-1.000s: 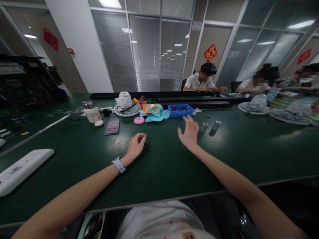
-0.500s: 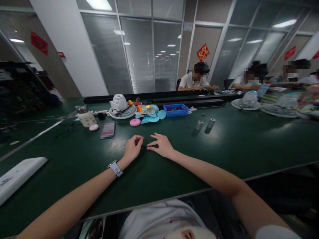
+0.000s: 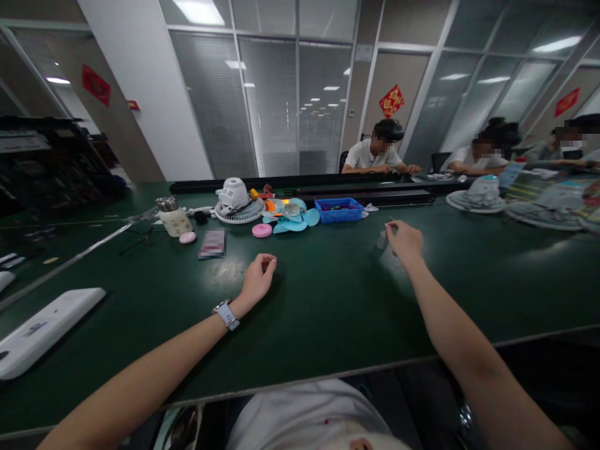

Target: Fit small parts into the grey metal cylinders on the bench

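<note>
My left hand (image 3: 259, 275), wearing a watch (image 3: 226, 314) with a pale strap, rests over the table left of centre. Its fingers are curled to the thumb; what they hold, if anything, is hidden. Farther out on the right, my right hand (image 3: 404, 240) is closed in a pinch. At its fingertips shows a small thin dark piece (image 3: 390, 219), too small to name. Just left of those fingers a small grey metal cylinder (image 3: 381, 240) stands upright on the green table (image 3: 319, 312). A second cylinder, seen earlier, is now hidden behind the right hand.
Toward the back are a white fan part (image 3: 233, 195), light-blue fan blades (image 3: 295, 219), a pink round lid (image 3: 261, 230) and a blue tray (image 3: 339, 210) of small parts. A patterned bottle (image 3: 174, 219) stands left. A white device (image 3: 51, 331) lies nearby. Co-workers sit across the table.
My right hand has left the spot beside my left hand, reaching right and forward to the cylinders, its fingers now pinched. The left hand keeps its pose. The view has shifted slightly.
</note>
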`<action>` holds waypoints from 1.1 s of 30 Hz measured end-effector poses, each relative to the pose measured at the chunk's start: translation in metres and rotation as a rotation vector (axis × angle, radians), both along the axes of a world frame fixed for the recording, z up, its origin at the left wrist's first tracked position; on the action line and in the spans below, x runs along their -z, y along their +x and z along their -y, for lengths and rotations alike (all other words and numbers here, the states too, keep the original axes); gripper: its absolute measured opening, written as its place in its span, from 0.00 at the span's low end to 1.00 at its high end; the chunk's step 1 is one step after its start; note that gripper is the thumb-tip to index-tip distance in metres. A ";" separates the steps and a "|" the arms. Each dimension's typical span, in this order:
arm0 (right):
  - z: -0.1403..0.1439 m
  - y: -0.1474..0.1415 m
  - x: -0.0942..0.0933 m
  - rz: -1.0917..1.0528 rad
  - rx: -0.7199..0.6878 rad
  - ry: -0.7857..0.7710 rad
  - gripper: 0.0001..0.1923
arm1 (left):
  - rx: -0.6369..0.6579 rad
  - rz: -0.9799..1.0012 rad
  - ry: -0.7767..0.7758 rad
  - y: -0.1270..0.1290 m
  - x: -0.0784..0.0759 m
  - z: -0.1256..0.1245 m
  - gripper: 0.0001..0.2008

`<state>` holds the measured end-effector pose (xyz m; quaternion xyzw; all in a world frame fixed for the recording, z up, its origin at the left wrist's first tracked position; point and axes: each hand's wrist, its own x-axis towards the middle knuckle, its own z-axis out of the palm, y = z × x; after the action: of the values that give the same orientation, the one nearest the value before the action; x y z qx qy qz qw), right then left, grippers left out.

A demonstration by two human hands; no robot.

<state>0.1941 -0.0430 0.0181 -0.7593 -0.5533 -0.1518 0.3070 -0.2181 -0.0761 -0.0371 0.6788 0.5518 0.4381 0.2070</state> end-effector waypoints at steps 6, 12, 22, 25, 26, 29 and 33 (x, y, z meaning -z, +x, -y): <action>-0.003 0.007 0.012 -0.025 0.078 -0.099 0.16 | -0.015 0.024 -0.039 0.002 -0.004 0.003 0.15; -0.004 0.007 0.011 -0.046 0.083 -0.105 0.16 | -0.012 0.026 -0.025 0.003 -0.004 0.003 0.14; -0.009 0.016 0.017 -0.199 0.034 -0.128 0.20 | -0.005 0.025 -0.047 0.002 -0.001 0.002 0.14; -0.011 0.019 0.020 -0.280 0.029 -0.216 0.25 | 0.006 0.027 -0.045 0.001 -0.001 0.002 0.15; -0.011 0.015 0.020 -0.294 0.025 -0.222 0.25 | 0.011 0.026 -0.042 0.002 -0.001 0.003 0.15; -0.007 -0.022 0.018 -0.356 -0.136 -0.148 0.24 | 0.066 0.011 -0.009 0.003 -0.007 0.008 0.17; 0.018 -0.119 0.018 -0.500 -0.701 -0.151 0.23 | 0.195 -0.016 0.065 0.008 -0.018 0.019 0.19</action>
<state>0.0752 -0.0605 0.0005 -0.5593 -0.6958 0.1912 0.4080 -0.2104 -0.0952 -0.0189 0.7391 0.4703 0.4281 0.2219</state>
